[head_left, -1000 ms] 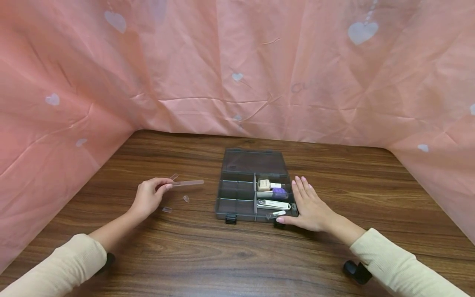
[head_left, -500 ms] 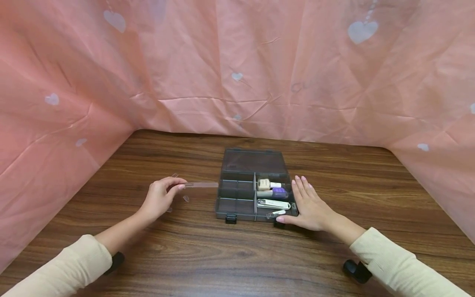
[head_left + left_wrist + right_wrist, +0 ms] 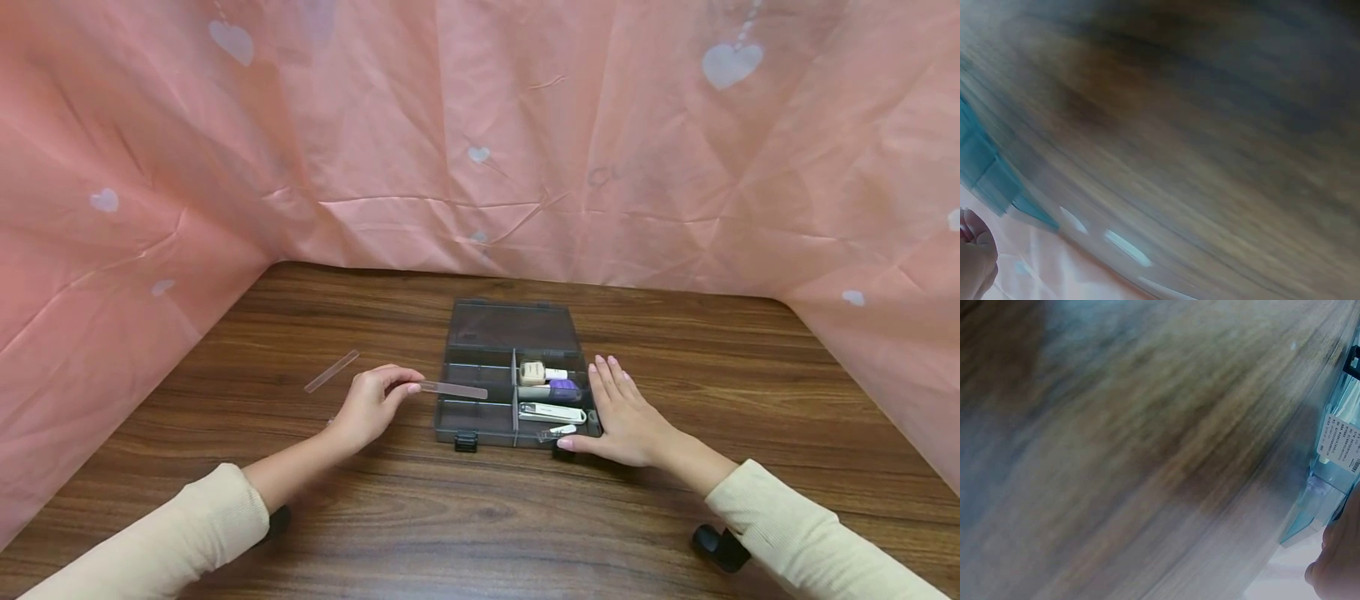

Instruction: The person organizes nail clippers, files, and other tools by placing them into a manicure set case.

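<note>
In the head view my left hand (image 3: pixel 375 404) pinches one end of a flat translucent strip (image 3: pixel 453 389) between thumb and fingertips. The strip's free end reaches over the left compartments of a dark see-through organizer box (image 3: pixel 480 437), whose lid (image 3: pixel 510 323) lies open at the back. My right hand (image 3: pixel 633 425) rests against the box's right side, fingers straight and thumb at the front corner. Within the right compartments lie a beige nail polish bottle (image 3: pixel 533 372), a purple bottle (image 3: pixel 564 389), a nail clipper (image 3: pixel 552 413) and a small white piece (image 3: pixel 562 430).
A second clear strip (image 3: pixel 332 371) lies on the wooden table (image 3: pixel 480 525) left of the box. Pink fabric (image 3: pixel 480 125) with hearts encloses the back and sides. Both wrist views are mostly blurred wood grain; a printed label (image 3: pixel 1339 444) on the box shows in the right one.
My left hand has moved right with the strip, from the table's left part to over the box's left half. The second strip has come into fuller view. My right hand has stayed put.
</note>
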A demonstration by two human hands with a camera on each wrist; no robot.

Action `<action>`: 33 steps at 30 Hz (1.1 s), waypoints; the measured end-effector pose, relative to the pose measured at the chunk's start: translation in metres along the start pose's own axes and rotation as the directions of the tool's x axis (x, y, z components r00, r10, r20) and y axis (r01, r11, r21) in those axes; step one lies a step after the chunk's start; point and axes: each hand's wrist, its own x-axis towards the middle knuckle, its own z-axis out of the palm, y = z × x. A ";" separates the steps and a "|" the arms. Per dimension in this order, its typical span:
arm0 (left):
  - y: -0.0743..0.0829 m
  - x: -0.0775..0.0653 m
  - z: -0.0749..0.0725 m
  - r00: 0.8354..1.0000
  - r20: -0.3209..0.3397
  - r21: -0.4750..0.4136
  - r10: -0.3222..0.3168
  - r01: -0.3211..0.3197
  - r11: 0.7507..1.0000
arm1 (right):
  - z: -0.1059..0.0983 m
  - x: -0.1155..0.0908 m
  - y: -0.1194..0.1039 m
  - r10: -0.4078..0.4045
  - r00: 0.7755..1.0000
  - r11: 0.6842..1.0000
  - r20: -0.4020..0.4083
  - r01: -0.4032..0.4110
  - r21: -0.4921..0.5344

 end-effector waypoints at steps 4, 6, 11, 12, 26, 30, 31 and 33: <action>0.004 0.002 0.007 1.000 0.018 -0.018 0.019 -0.019 1.000 | 0.000 0.000 0.000 0.003 1.000 1.000 0.001 -0.003 0.002; 0.006 0.002 0.010 0.999 0.029 -0.023 0.029 -0.028 0.999 | 0.000 0.000 -0.001 0.007 1.000 1.000 0.005 -0.007 0.004; 0.008 0.005 0.015 0.996 0.058 -0.018 0.064 -0.063 0.998 | 0.000 0.001 -0.001 0.012 1.000 1.000 0.009 -0.012 0.001; 0.008 0.005 0.016 0.995 0.069 -0.016 0.073 -0.072 0.997 | 0.000 0.001 -0.001 0.012 1.000 1.000 0.009 -0.012 0.001; 0.019 0.012 0.018 0.946 0.262 0.130 0.191 -0.231 0.964 | -0.001 0.000 -0.001 0.013 1.000 1.000 0.003 -0.013 0.012; 0.024 0.013 0.020 0.943 0.283 0.223 0.173 -0.240 0.945 | -0.001 -0.001 -0.001 0.014 1.000 1.000 0.004 -0.014 0.021; 0.024 0.013 0.020 0.946 0.281 0.245 0.164 -0.236 0.940 | -0.001 -0.001 -0.001 0.014 1.000 1.000 0.004 -0.014 0.023; 0.026 0.014 0.021 0.953 0.268 0.282 0.144 -0.221 0.934 | -0.001 -0.001 -0.001 0.015 1.000 1.000 0.005 -0.015 0.024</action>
